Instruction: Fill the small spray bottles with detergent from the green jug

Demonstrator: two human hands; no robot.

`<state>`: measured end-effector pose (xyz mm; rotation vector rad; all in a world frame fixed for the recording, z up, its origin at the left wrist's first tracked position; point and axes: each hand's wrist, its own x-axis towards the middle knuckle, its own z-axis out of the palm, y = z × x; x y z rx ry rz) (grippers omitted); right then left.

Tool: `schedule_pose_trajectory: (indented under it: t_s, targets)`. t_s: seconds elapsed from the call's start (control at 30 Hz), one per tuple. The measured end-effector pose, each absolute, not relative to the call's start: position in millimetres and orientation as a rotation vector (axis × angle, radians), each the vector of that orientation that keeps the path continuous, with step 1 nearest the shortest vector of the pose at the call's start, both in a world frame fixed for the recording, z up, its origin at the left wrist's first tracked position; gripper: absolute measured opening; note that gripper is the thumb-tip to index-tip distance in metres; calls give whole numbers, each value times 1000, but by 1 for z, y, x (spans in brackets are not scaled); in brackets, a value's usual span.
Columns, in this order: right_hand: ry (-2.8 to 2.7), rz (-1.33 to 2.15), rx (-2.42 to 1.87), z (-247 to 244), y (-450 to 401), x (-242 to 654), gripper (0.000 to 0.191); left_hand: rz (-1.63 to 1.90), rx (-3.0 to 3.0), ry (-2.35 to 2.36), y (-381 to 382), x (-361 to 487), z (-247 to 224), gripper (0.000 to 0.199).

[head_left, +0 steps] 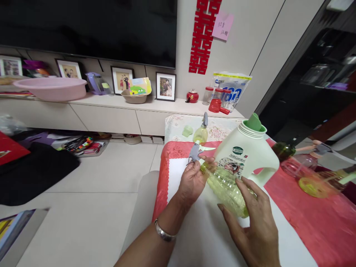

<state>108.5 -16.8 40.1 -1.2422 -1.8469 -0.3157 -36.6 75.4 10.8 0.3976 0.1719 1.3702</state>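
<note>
A clear yellow-green spray bottle (226, 189) lies tilted in front of me, its grey trigger head (194, 152) pointing up and left. My left hand (193, 181) is closed around the bottle's neck, just under the trigger. Over the bottle's lower end, my right hand (254, 218) is open, thumb and fingers spread; whether the fingertips touch the plastic I cannot tell. Right behind the bottle stands a large pale green jug (239, 148) with a green cup or spout (254, 122) in its mouth. A second spray bottle (201, 133) stands upright farther back.
Red cloth (303, 207) and a white cover lie on the table. On the right are a dark green bottle (283, 150) and a pinkish spray bottle (300, 163). A green crumpled-looking item (187, 130) sits at the back. Beyond is a cabinet with a pink basin (55, 89) and photo frames.
</note>
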Motion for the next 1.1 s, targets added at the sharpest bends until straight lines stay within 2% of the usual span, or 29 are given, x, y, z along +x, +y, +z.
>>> schedule_pose_trajectory:
  t_s: [0.2,0.43,0.5,0.63,0.7,0.77,0.83,0.93,0.97,1.03,1.1]
  targets:
    - [-1824,-344,-1235,39,-16,105,49,1346,390,172,75,-36,11,16]
    - [-1762,-160,-1291,27,-18,103,56,1337,409,133,73,-35,12,20]
    - [-1623,154,-1383,22,-18,105,63,1327,419,115,73,-35,12,23]
    - [-1105,1146,-1240,24,-18,106,76,1332,439,110,72,-35,13,26]
    - [-961,1379,-1109,28,-20,102,80,1356,427,126,73,-36,12,23]
    - [-1027,1319,-1123,28,-23,100,86,1372,400,138,75,-36,11,19]
    - [-1228,1038,-1243,22,-26,100,90,1377,380,141,76,-35,9,16]
    - [-1499,511,-1428,9,-27,102,87,1375,371,143,75,-35,10,15]
    - [-1514,447,-1467,8,-27,102,85,1367,373,147,75,-35,10,16]
    - [-1376,675,-1484,11,-29,99,83,1339,389,155,73,-35,12,18]
    - [-1054,1198,-1361,19,-31,94,82,1317,418,153,72,-36,13,20]
